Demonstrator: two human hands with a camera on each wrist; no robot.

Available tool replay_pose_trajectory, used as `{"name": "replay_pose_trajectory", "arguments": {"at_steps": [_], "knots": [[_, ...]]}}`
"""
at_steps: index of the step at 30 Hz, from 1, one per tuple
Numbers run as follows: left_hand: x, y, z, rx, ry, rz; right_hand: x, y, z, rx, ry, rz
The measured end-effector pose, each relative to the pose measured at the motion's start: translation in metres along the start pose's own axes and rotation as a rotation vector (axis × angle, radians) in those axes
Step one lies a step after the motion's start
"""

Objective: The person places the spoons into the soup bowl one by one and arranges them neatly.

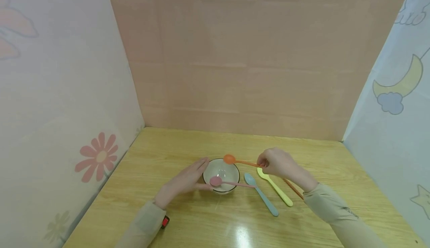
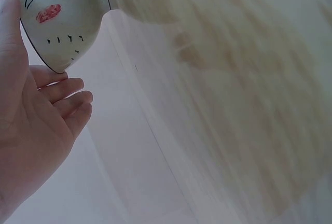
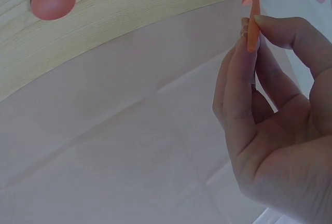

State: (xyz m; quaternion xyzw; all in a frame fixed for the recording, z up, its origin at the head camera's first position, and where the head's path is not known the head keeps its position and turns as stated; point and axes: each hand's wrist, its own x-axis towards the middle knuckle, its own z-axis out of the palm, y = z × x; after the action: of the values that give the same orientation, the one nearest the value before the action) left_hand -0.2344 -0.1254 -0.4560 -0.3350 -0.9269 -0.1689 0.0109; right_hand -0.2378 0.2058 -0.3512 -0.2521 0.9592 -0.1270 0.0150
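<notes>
A white bowl [image 1: 217,169] with a dark rim stands on the table; the left wrist view shows its painted outside [image 2: 67,22]. My left hand [image 1: 188,177] rests against the bowl's left side, fingers extended along the rim and thumb at the near edge. A pink spoon [image 1: 216,181] lies in the bowl, its handle reaching over the right rim. Between thumb and fingertips, my right hand [image 1: 277,163] pinches the handle end of an orange spoon [image 1: 230,159]. That spoon's head overlaps the bowl's far rim in the head view.
Right of the bowl lie a blue spoon [image 1: 265,199] and a yellow spoon [image 1: 280,192]. A reddish-brown spoon [image 3: 52,1] lies partly under the right arm in the head view. Walls [image 1: 235,72] enclose the wooden table [image 1: 188,222] at the back and sides.
</notes>
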Motion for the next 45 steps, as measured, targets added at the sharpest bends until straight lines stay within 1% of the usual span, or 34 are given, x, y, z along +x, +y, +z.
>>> {"name": "replay_pose_trajectory", "arguments": {"at_steps": [3, 9, 20, 23, 34, 39, 45], "knots": [[0.0, 0.0, -0.001, 0.004, -0.006, -0.005, 0.002, -0.003, 0.001, -0.013, -0.001, -0.007], [0.001, -0.002, 0.001, 0.018, 0.005, 0.014, 0.005, -0.009, 0.003, -0.025, -0.008, -0.028], [0.001, -0.003, 0.001, 0.004, 0.004, 0.019, 0.012, -0.021, 0.004, -0.06, -0.034, -0.088], [0.0, -0.003, 0.002, 0.007, 0.009, 0.029, 0.013, -0.026, 0.004, -0.061, -0.054, -0.091], [0.001, -0.003, 0.002, 0.015, 0.012, 0.024, 0.019, -0.04, 0.007, -0.091, -0.117, -0.089], [0.0, -0.003, 0.002, 0.025, 0.009, 0.02, 0.022, -0.044, 0.009, -0.099, -0.117, -0.111], [0.001, -0.003, 0.002, 0.026, 0.014, 0.026, 0.024, -0.046, 0.012, -0.078, -0.131, -0.102]]}}
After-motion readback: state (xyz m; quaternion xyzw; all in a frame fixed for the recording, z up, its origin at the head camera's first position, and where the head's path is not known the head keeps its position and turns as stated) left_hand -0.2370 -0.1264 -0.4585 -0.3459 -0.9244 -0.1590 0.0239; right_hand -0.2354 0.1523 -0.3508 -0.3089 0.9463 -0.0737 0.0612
